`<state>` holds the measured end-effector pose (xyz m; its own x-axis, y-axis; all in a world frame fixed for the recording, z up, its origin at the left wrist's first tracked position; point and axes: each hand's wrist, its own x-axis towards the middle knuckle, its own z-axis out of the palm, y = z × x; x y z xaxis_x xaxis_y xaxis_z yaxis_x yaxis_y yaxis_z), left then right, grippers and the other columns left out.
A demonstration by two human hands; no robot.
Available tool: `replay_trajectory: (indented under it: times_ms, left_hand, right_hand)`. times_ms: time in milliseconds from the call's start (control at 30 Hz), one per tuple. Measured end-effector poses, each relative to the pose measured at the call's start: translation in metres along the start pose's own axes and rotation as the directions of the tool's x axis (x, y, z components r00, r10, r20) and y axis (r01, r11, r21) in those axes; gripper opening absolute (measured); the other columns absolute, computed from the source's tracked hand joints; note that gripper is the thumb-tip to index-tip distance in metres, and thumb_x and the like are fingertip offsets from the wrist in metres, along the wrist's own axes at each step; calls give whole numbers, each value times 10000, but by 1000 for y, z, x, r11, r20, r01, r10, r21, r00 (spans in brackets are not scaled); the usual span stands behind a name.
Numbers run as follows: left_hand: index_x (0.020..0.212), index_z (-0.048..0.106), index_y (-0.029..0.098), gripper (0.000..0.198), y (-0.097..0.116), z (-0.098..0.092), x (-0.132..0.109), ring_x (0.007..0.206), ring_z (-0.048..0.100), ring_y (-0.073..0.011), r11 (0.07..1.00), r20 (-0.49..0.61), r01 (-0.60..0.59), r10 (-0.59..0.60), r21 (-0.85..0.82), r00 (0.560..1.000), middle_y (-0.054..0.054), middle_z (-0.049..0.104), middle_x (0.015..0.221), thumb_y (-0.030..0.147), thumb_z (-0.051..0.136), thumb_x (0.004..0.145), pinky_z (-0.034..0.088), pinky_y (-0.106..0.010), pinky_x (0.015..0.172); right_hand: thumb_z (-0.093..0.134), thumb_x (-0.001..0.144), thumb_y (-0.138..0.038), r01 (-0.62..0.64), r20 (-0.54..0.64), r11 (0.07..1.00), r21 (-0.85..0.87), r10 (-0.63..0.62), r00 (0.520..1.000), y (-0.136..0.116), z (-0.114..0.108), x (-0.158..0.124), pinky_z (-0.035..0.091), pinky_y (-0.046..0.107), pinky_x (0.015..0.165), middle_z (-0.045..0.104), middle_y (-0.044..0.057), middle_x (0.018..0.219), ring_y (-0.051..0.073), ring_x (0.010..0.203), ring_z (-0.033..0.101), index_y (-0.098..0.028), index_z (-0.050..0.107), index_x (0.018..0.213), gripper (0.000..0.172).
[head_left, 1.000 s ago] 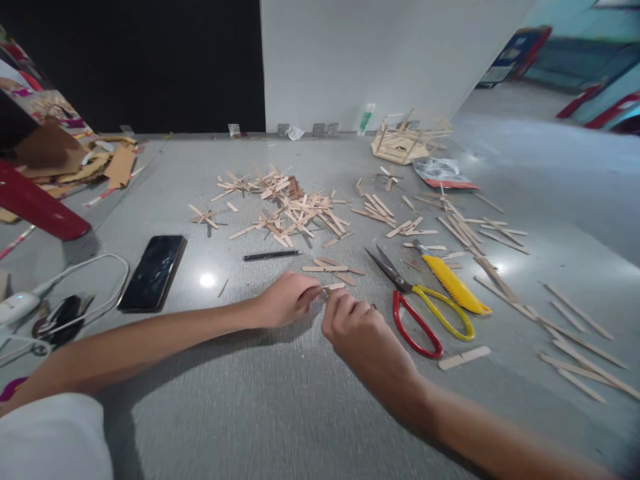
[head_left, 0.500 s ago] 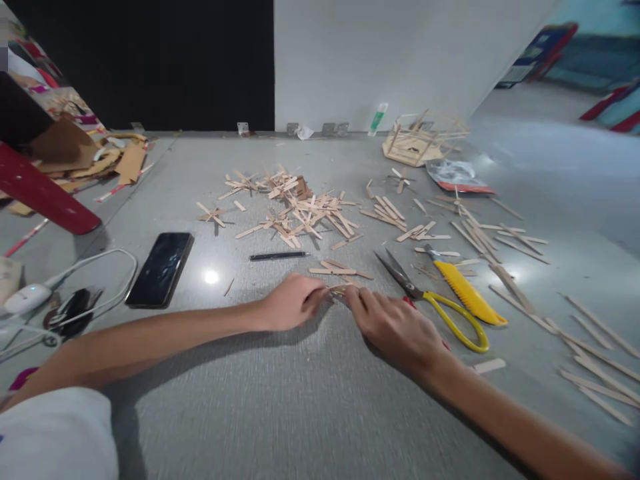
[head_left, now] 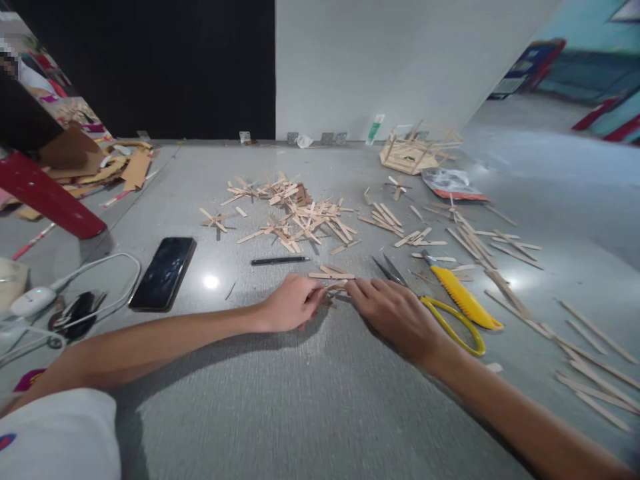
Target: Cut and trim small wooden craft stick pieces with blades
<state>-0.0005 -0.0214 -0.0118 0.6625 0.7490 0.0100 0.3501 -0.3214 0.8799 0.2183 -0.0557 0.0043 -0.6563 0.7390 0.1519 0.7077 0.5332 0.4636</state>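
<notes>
Between my hands, low over the grey table (head_left: 280, 413), is a small wooden stick piece (head_left: 336, 287), mostly hidden by the fingers. My left hand (head_left: 293, 303) is closed in a pinch on its left end. My right hand (head_left: 393, 313) grips the right end, its fingers curled over. Just beyond the fingertips lie a few flat popsicle sticks (head_left: 333, 275). Scissors with yellow handles (head_left: 457, 330) lie beside my right hand, which covers part of them. A black pen (head_left: 280, 261) rests farther back on the table.
A loose heap of popsicle sticks (head_left: 320, 217) spreads behind the pen. At right are a yellow-handled saw or cutter (head_left: 465, 297) and scattered long sticks (head_left: 595, 367). A phone (head_left: 164, 273) and white cable (head_left: 120, 255) lie left. A stick frame (head_left: 413, 157) stands at the back.
My right hand has shifted slightly up and its fingers lie more over the piece. The left hand stays pinched in nearly the same place. The whole view has tilted a little.
</notes>
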Motion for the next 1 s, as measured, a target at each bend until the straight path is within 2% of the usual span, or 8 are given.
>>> replay_trajectory:
  times_ms: [100,167,300,433,533,700,800,1000]
  left_hand:
    - [651,450,204,370,-1,0,0,350,539,-96,1000,6,4,-4,-19,1000,30,548,503,283,404,1010,397,-203,416]
    - [650,459,204,379,-1,0,1,349,536,-97,1000,-13,12,-12,-19,1000,29,549,500,302,408,1012,403,-205,420]
    - [639,449,205,415,-1,2,1,372,525,-99,999,-50,-37,38,22,998,26,544,491,365,405,1019,413,-211,445]
    - [678,480,197,406,-2,3,0,363,517,-100,999,-55,-23,26,48,998,41,523,481,392,391,1023,376,-199,413]
    - [670,482,191,430,-1,3,-2,361,521,-98,1000,-67,-19,20,16,998,32,529,484,402,378,1030,394,-198,417]
    - [651,485,193,471,0,1,-1,362,525,-100,1000,-42,-26,25,-10,999,15,553,498,445,374,1033,426,-210,427]
    - [639,494,187,459,-1,2,0,361,532,-101,1000,-53,-13,13,1,999,8,566,491,421,406,1024,432,-212,436]
    - [655,482,184,372,-5,5,2,333,547,-116,976,-101,190,-200,-103,974,16,582,511,343,444,990,328,-183,315]
  right_hand:
    - [519,936,-23,29,-4,999,41,-28,1000,16,10,1,402,289,699,685,14,816,165,726,635,-187,652,967,213]
    - [511,927,-11,2,-10,999,37,-1,1000,11,6,-1,399,294,671,690,23,818,170,713,640,-172,661,1025,241]
    - [447,890,50,-133,15,990,-50,134,991,-29,-23,-12,379,287,545,681,52,754,167,621,638,-89,654,1182,384]
    - [441,868,57,-285,107,952,-108,296,949,-61,-46,-15,367,259,468,660,60,694,158,545,628,-75,667,1202,424]
    - [471,840,71,-264,100,963,-53,268,958,-50,-43,-12,380,281,479,664,63,707,177,562,635,-63,677,1176,417]
    - [515,847,69,-124,-40,989,77,128,991,-2,-14,-12,442,329,697,715,68,826,213,743,659,-116,694,1122,377]
    - [505,896,20,-112,-87,993,42,116,989,-2,-8,-15,437,365,748,707,82,797,235,742,642,-95,701,1080,293]
    - [487,854,66,-386,56,919,-78,390,919,-49,-33,-29,431,303,564,655,70,683,196,584,644,-55,687,1054,307]
